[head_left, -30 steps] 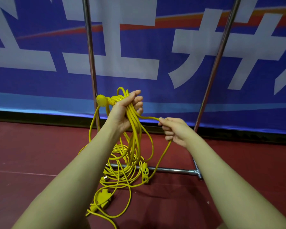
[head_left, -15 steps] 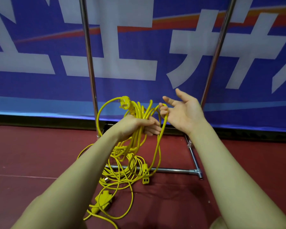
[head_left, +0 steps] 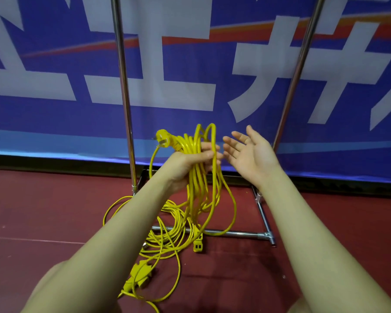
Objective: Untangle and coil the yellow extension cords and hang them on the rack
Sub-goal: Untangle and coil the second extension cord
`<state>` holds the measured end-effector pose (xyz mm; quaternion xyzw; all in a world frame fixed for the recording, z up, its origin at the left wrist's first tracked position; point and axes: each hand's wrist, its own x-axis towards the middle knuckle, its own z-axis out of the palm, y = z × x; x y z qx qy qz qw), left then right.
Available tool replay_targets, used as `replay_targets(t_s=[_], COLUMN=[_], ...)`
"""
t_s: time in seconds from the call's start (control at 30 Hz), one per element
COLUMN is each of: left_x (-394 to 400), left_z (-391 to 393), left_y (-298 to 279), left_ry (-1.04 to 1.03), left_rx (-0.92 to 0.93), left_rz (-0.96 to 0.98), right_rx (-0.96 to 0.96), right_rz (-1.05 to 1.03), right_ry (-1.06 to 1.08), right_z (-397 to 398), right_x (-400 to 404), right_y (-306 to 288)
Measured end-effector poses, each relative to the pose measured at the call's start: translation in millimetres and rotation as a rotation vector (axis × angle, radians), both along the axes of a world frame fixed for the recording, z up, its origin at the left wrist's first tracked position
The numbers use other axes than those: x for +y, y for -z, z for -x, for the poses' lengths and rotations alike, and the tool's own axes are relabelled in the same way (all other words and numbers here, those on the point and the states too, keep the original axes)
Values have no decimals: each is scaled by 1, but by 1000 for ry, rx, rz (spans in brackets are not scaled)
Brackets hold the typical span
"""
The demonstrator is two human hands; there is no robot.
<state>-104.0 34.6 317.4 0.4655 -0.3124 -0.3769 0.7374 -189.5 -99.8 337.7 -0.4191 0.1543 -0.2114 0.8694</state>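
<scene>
1. My left hand [head_left: 190, 164] is wrapped tight around a bunch of loops of the yellow cord [head_left: 198, 177]. I hold the bunch up in front of the rack [head_left: 122, 86].
2. A yellow plug [head_left: 164, 136] sticks out at the top left of the bunch, just above my fist.
3. My right hand [head_left: 250, 155] is wide open, palm up, fingers spread. It holds nothing. It is just beside the loops and does not touch them.
4. The loops hang down from my fist. More cord lies in a messy pile on the red floor [head_left: 54, 211], near the bottom bar of the rack [head_left: 235, 233]. A yellow socket end [head_left: 198, 243] hangs low near that bar. Another yellow socket block [head_left: 140, 273] lies closer to me.
5. I think I am in the coiling step. Some loops are made, but lots of cord is not wound up yet.
6. Next, I think my right hand needs to reach down, catch the loose cord below my fist, and bring up one more loop.
7. I must go slowly, because the pile looks knotted and could snag.
8. Nothing hangs on the rack posts that I can see.
</scene>
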Motion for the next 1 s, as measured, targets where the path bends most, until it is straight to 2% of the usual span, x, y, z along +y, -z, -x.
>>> replay_targets(t_s=[0.07, 0.17, 0.33, 0.43, 0.5, 0.6, 0.73, 0.87, 1.0], left_x=[-1, -1, 3, 10, 15, 20, 21, 21, 21], left_z=[-5, -17, -29, -37, -40, -40, -31, -28, -17], left_y=[-6, -9, -9, -13, -13, -10, -7, -6, -4], left_ry=[-136, -278, -356, -372, -343, -300, -251, -113, 9], left_rx=[147, 321, 377, 413, 412, 321, 227, 90, -53], left_rz=[103, 192, 269, 310, 285, 164, 92, 14, -167], right_rx=[75, 222, 333, 334, 233, 85, -34, -139, -229], right_rz=[59, 210, 448, 568, 477, 228, -49, -182, -319], right_ry=[-47, -238, -572, -562, -459, -307, -209, -146, 2], right_z=[1, 1, 2, 4, 2, -1, 1, 1, -1], right_x=[0, 5, 14, 16, 16, 10, 2, 3, -1], right_y=[4, 13, 20, 22, 20, 12, 4, 1, 0])
